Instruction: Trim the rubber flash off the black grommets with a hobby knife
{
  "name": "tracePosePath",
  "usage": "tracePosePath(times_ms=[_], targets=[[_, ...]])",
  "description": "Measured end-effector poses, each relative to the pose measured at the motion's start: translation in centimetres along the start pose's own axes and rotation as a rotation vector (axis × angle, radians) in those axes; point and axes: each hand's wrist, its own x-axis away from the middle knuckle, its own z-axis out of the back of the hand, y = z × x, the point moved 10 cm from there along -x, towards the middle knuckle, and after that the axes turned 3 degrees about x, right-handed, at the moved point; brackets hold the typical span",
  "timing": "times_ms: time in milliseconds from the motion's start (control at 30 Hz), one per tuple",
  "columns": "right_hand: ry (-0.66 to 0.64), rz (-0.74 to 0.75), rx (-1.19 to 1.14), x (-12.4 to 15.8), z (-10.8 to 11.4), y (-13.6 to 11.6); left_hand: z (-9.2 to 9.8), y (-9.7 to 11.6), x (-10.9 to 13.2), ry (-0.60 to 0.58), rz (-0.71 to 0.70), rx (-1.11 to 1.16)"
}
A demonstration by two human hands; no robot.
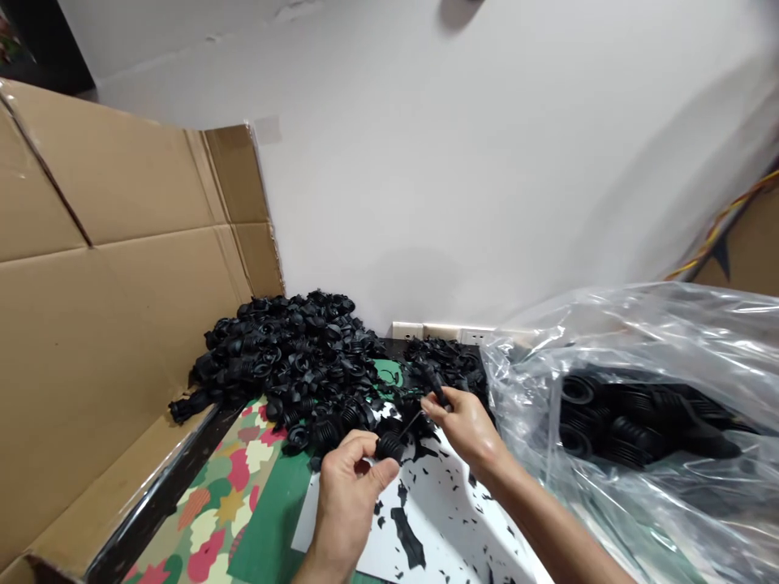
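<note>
Between the thumb and fingers of my left hand [350, 487] is a black ribbed rubber boot [389, 447]. My right hand [462, 426] is closed around the black handle of a thin metal-tipped tool [436, 388]. The tool's slender shaft slants down to the boot and appears to meet it; the exact contact is too small to tell. Below both hands lies a white sheet [447, 527] strewn with black rubber scraps, including one long torn piece [407, 537]. A large heap of black ribbed rubber parts [298, 349] rises just beyond my left hand.
Cardboard panels [122, 324] wall off the left side. At right, a clear plastic bag [639, 324] holds more black ribbed parts [633, 430]. A smaller pile of black scraps [450, 361] sits by the wall sockets [475, 334]. A patterned sheet [213, 503] covers the left.
</note>
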Motion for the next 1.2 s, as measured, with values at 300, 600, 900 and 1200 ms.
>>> tracePosePath(times_ms=[300,600,900,1200], targets=[[-0.080,0.042,-0.107,2.9,-0.7,-1.1,0.5,-0.9,0.3,0.105,0.097,0.133],[-0.159,0.050,-0.184,4.9,-1.9,-1.7,-0.5,-4.9,1.7,0.298,0.615,0.693],[-0.022,0.217,-0.157,6.1,-2.6,-3.3,-2.7,-4.9,2.3,0.265,0.637,0.759],[0.060,0.360,-0.098,6.6,-1.0,-4.6,-2.8,-3.3,1.0,0.123,0.485,0.594]])
